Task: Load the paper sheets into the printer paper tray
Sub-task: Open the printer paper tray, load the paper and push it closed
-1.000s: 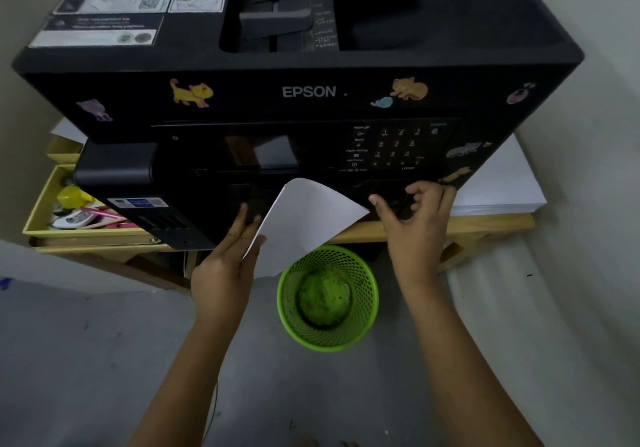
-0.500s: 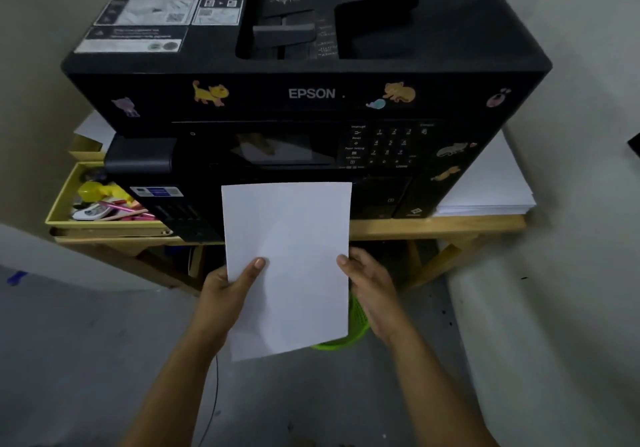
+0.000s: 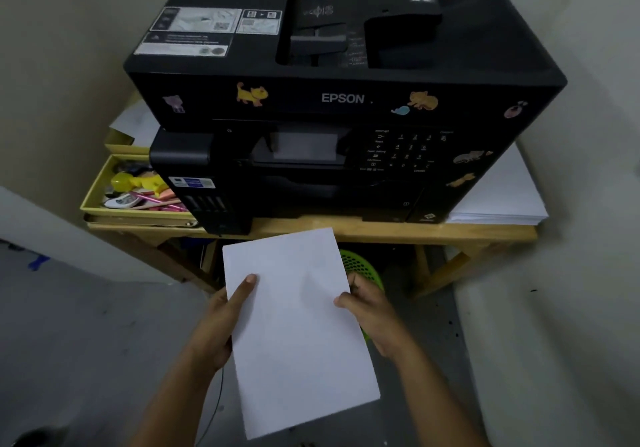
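Observation:
A white paper sheet (image 3: pixel 298 329) is held flat in front of me, below the table edge. My left hand (image 3: pixel 221 322) grips its left edge with the thumb on top. My right hand (image 3: pixel 374 315) grips its right edge the same way. The black Epson printer (image 3: pixel 346 100) with cat stickers stands on a wooden table (image 3: pixel 381 230). Its front paper tray (image 3: pixel 329 194) sits closed low on the printer's front. A stack of white paper (image 3: pixel 498 197) lies on the table to the right of the printer.
A yellow tray (image 3: pixel 104 201) with pens and small items sits left of the printer. A green mesh bin (image 3: pixel 363 270) stands on the floor under the table, partly hidden by the sheet. Walls close in on the left and right.
The sheet went from bent near the printer front, held by my left hand, to flat in both hands. It has moved down and away from the printer, and the view has pulled back.

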A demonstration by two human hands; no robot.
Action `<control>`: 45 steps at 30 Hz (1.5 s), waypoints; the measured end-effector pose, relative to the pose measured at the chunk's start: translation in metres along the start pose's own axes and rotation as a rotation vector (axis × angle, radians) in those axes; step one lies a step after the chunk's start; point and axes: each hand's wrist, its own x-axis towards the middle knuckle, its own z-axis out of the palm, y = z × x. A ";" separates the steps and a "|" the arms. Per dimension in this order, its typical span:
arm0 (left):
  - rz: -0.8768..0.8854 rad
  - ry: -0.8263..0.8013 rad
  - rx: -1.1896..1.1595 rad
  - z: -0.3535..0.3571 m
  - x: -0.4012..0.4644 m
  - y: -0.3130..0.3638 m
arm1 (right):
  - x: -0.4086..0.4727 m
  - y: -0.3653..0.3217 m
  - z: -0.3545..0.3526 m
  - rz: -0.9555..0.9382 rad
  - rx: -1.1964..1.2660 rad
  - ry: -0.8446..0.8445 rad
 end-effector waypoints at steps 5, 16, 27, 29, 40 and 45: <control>0.040 0.050 0.038 -0.017 -0.004 -0.002 | 0.011 -0.011 0.008 -0.005 -0.102 0.031; 0.115 0.115 0.102 -0.059 -0.003 0.010 | 0.097 -0.071 0.043 -0.026 0.818 0.410; 0.127 0.096 0.154 -0.069 -0.008 0.014 | 0.108 -0.079 0.072 -0.074 1.135 0.521; 0.118 0.095 0.151 -0.069 -0.008 0.014 | 0.110 -0.079 0.073 -0.064 1.110 0.511; 0.113 0.067 0.173 -0.066 -0.011 0.019 | 0.111 -0.083 0.073 -0.052 0.886 0.612; 0.122 0.075 0.179 -0.064 -0.010 0.025 | 0.109 -0.083 0.069 -0.048 0.858 0.590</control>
